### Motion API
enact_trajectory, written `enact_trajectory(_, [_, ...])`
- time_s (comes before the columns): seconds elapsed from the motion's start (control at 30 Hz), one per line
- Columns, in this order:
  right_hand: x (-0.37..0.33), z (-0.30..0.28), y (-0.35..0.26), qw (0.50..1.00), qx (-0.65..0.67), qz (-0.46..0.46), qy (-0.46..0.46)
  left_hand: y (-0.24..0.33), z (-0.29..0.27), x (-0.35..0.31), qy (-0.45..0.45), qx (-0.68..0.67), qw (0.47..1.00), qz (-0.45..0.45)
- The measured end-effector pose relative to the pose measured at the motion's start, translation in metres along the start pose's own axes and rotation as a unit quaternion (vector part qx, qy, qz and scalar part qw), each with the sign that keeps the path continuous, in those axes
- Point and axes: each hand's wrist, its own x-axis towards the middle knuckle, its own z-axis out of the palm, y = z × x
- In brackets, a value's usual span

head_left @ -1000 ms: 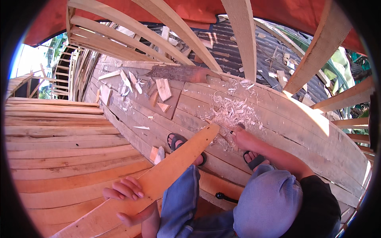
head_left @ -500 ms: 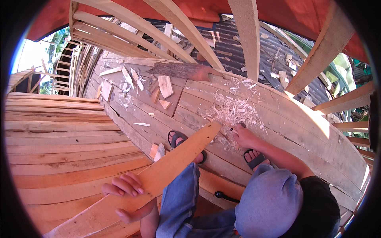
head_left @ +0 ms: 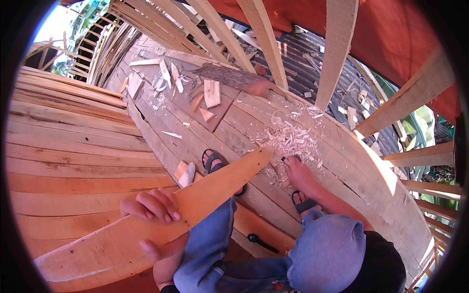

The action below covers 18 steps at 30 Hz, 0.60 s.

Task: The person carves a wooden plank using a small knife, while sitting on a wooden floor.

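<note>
A long, flat wooden board (head_left: pixel 210 190), tapered and rounded at its far end, lies slanting from the lower left toward the middle. My left hand (head_left: pixel 155 206) grips it near the lower left, fingers over one long edge and thumb by the other. My right hand (head_left: pixel 296 172) is closed just right of the board's far end, beside a heap of curled wood shavings (head_left: pixel 299 140). A small dark thing shows at its fingertips, too small to name. My sandalled feet are on the plank floor (head_left: pixel 351 146) on either side of the board's far end.
Stacked planks (head_left: pixel 73 151) fill the left. Offcuts (head_left: pixel 212 94) and a bark-covered slab (head_left: pixel 239 79) lie on the floor ahead. Upright timber ribs (head_left: pixel 337 49) line the far and right edge, with corrugated sheeting and a red tarp beyond. A black-handled object (head_left: pixel 262 242) lies between my legs.
The whole view has turned slightly. My left hand still grips the board, and my right hand remains closed near its far end. I see no change of hold.
</note>
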Motion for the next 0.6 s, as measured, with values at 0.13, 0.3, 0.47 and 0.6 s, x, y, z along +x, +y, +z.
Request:
enact_trajectory(0.13, [-0.001,0.005,0.016,0.999,-0.013,0.005,-0.043,0.001,0.004,0.002,-0.001,-0.011,1.0,-0.001])
enact_trajectory(0.3, [0.0,0.0,-0.001,0.998,0.011,0.031,-0.05,0.004,0.006,0.0,0.011,0.005,1.0,-0.018])
enact_trajectory(0.47, [0.004,0.008,-0.013,0.998,0.027,0.016,-0.051,0.024,0.006,0.004,0.007,0.032,0.999,-0.039])
enact_trajectory(0.6, [0.003,-0.003,-0.004,0.997,-0.01,0.063,-0.054,0.007,0.005,-0.002,-0.005,-0.024,0.998,-0.063])
